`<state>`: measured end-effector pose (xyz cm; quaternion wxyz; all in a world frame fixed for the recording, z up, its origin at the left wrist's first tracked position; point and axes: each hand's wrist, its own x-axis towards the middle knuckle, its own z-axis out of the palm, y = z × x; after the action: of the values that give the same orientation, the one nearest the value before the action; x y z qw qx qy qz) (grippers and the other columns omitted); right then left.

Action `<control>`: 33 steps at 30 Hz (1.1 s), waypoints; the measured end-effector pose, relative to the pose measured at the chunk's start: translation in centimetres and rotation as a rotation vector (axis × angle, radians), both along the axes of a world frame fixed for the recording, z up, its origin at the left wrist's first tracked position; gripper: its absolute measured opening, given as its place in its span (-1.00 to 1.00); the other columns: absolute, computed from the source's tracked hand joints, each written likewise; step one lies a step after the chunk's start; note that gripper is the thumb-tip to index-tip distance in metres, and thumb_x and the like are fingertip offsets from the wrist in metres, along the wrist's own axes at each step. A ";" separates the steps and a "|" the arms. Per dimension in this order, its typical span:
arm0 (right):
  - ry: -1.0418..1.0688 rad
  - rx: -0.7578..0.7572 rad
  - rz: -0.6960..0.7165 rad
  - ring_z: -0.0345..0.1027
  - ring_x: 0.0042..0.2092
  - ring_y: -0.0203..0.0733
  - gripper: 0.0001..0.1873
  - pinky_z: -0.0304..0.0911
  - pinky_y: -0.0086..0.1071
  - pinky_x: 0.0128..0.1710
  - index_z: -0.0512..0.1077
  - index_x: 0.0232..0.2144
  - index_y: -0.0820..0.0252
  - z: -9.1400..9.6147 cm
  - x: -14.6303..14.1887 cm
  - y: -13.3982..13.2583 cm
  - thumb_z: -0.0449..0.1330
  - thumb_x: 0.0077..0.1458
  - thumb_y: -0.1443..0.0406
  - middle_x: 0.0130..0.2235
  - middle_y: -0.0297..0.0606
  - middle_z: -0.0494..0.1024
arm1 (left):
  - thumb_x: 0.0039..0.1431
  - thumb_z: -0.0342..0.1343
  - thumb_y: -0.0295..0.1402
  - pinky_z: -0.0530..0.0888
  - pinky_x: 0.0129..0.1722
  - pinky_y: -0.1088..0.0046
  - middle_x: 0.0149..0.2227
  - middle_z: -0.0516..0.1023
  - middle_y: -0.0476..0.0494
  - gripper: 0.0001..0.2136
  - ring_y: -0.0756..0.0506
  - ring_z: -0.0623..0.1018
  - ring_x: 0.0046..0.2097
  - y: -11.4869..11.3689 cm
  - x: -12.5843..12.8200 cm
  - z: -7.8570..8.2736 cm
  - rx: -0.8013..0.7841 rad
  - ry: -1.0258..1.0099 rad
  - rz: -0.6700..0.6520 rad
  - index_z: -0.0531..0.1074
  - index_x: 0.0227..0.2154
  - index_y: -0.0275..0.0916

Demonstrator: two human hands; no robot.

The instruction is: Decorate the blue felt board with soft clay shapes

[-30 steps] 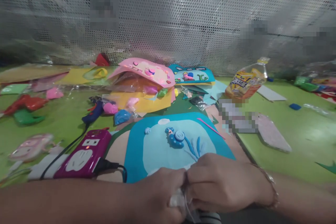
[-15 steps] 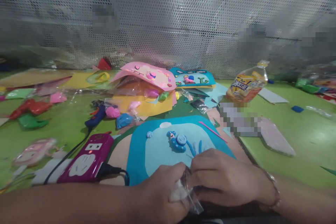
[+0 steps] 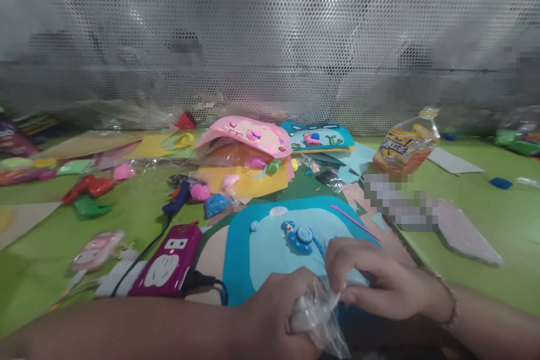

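Note:
My left hand is closed round a small clear plastic bag with white clay inside, low in the middle of the view. My right hand pinches the open top of that bag with fingertips pressed together. Both hands hover over the near edge of a blue felt board that carries a blue clay snail and small blue clay strips. A thin pink stick lies on the board's right side.
A purple power strip with a black cable lies left of the board. Coloured clay lumps, felt sheets and a pink felt piece crowd the green table. An orange drink bottle stands at right. Perforated metal mesh closes the back.
The view has tilted up and shifted. My right hand has loosened from a tight clasp and now pinches the bag's mouth, and the bag has come into plainer view below my hands.

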<state>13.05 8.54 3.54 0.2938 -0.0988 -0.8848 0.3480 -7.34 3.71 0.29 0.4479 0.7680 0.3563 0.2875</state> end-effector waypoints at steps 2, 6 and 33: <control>-0.035 0.049 -0.010 0.27 -0.31 -0.31 -0.80 0.22 -0.46 -0.33 0.30 -0.29 0.20 0.0 -0.1 -0.1 0.12 0.19 0.17 -0.38 -0.23 0.43 | -0.03 0.08 -0.37 0.14 -0.57 0.61 -0.57 0.23 0.12 -0.87 0.09 0.21 -0.55 0.1 0.2 -0.2 -0.005 -0.009 0.014 0.30 -0.37 -0.24; 0.008 -0.087 -0.091 0.22 -0.39 -0.35 -0.74 0.18 -0.47 -0.41 0.21 -0.44 0.17 -0.6 -0.2 0.0 0.16 0.15 0.17 -0.42 -0.30 0.37 | -0.04 0.08 -0.38 0.14 -0.57 0.60 -0.57 0.23 0.11 -0.88 0.10 0.20 -0.55 0.4 0.2 -0.5 0.012 0.003 -0.028 0.27 -0.41 -0.24; 0.120 -0.645 -0.685 0.17 -0.51 -0.40 -0.72 0.13 -0.47 -0.52 0.50 -0.36 0.23 -3.4 3.3 10.1 0.25 -0.06 0.13 -0.55 -0.42 0.30 | 0.31 -0.12 -0.38 0.23 0.19 0.31 0.02 0.46 -0.38 -0.77 -0.20 0.39 0.12 1.0 0.5 -3.9 0.986 0.329 -0.399 0.38 -0.24 -0.45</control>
<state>16.36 18.62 0.13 0.3964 -0.4509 -0.6296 0.4931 -6.86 4.71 -3.63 0.0199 0.9739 0.0925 0.2062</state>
